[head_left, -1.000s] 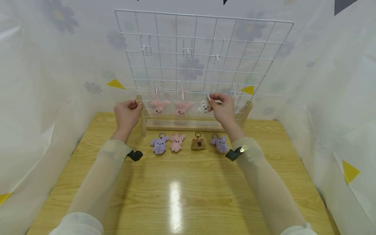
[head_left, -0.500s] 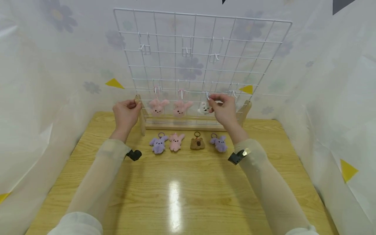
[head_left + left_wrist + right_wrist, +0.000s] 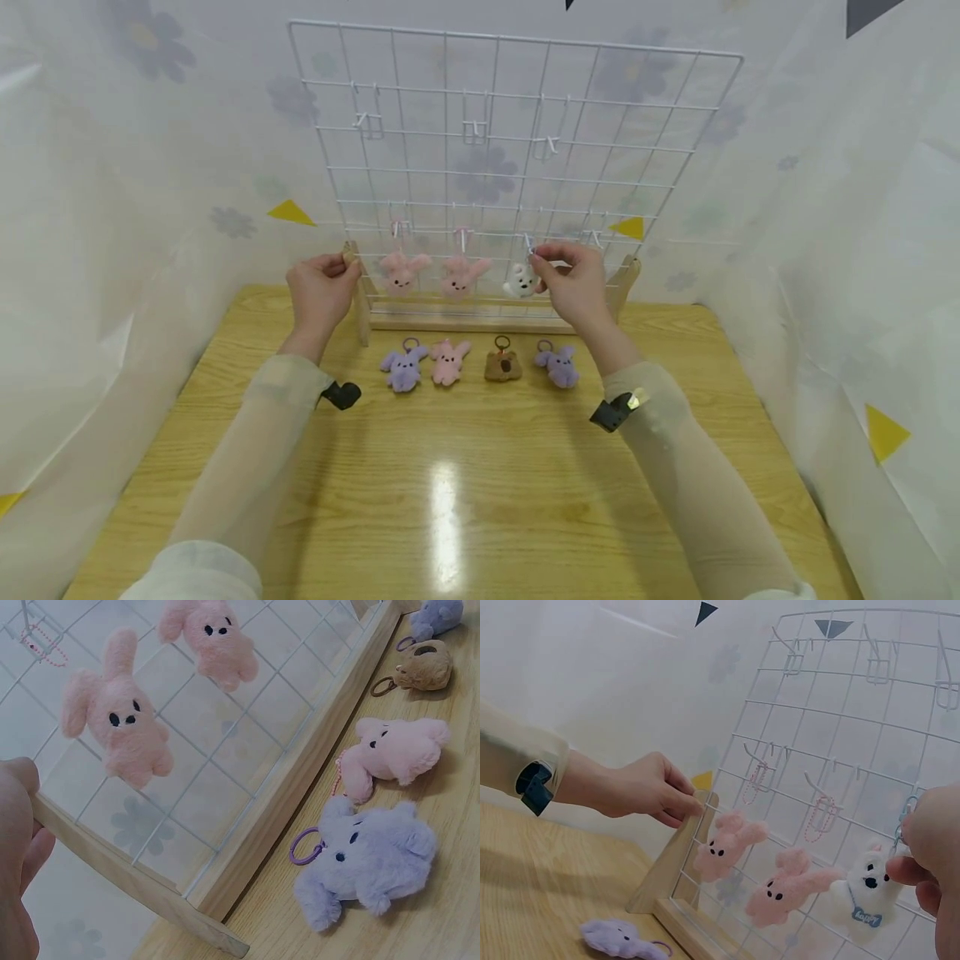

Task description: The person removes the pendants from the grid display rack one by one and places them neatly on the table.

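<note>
My left hand (image 3: 322, 292) pinches the top of the wooden side post (image 3: 135, 877) at the rack's left end. My right hand (image 3: 573, 279) pinches the light-blue clasp (image 3: 907, 817) of a white plush dog keychain (image 3: 870, 889) at a lower hook of the white wire grid (image 3: 491, 175). A blue bone-shaped tag hangs on the dog's chest, and my fingers hide part of its right side. Left of it, two pink plush bunny keychains, one (image 3: 459, 277) nearer and one (image 3: 403, 275) farther left, hang from hooks by pink bead chains.
In front of the rack, on the wooden table (image 3: 360, 500), lie a purple plush keychain (image 3: 404, 371), a pink bunny (image 3: 447, 364), a brown plush keychain (image 3: 503, 365) and another purple one (image 3: 561, 367). Bare upper hooks (image 3: 474, 129) project from the grid. Pale sheeting surrounds the table.
My right hand has drawn slightly right and down at the hook, and the white dog hangs a little lower. My left hand stays on the post.
</note>
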A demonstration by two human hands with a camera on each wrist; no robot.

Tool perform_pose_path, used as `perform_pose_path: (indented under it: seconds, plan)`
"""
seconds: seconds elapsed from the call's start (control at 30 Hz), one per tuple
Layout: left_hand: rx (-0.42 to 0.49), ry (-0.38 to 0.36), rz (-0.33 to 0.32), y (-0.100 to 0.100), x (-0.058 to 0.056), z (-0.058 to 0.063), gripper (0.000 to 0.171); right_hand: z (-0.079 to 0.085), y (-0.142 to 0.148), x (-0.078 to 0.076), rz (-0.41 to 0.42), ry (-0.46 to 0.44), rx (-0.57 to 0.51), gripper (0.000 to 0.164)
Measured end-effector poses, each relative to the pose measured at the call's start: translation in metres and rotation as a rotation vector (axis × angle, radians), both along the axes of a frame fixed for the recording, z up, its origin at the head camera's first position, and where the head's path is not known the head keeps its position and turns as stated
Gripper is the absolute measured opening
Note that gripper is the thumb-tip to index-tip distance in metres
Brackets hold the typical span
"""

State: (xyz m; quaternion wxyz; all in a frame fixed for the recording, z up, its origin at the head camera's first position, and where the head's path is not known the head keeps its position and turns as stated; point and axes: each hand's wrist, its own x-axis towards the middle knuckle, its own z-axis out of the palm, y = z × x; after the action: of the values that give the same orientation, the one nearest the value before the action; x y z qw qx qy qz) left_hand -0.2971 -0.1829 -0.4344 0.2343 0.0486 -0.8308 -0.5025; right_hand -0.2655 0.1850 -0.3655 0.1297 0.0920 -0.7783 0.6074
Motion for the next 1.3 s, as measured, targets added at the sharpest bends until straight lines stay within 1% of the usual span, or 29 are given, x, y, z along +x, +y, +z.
perform_pose_path:
  seconds: [0.23, 0.43, 0.53, 0.63, 0.77, 1.1, 1.3]
  plan:
    - [-0.004, 0.003, -0.004, -0.001, -0.001, -0.001, 0.026, 0.004, 0.001, 0.006, 0.003, -0.020, -0.009, 0.019]
    - [-0.020, 0.020, -0.002, -0.002, -0.001, -0.002, 0.026, 0.005, 0.004, 0.010, 0.010, -0.002, -0.004, 0.019]
    - [-0.019, 0.026, -0.002, -0.002, -0.001, -0.002, 0.026, 0.006, 0.005, 0.013, 0.021, -0.001, -0.020, 0.019]
    - [-0.020, 0.023, 0.000, -0.002, -0.002, -0.003, 0.027, 0.008, 0.006, 0.016, 0.031, -0.006, -0.044, 0.015]
    - [-0.026, 0.021, 0.005, -0.002, -0.003, -0.003, 0.027, 0.009, 0.007, 0.022, 0.041, -0.017, -0.040, 0.012]
    - [-0.015, 0.000, -0.002, -0.001, -0.001, -0.001, 0.027, 0.006, 0.012, 0.036, 0.077, -0.061, -0.002, 0.015]
    - [-0.007, -0.009, -0.008, -0.001, -0.001, -0.001, 0.029, 0.002, 0.016, 0.046, 0.119, -0.022, 0.005, 0.013]
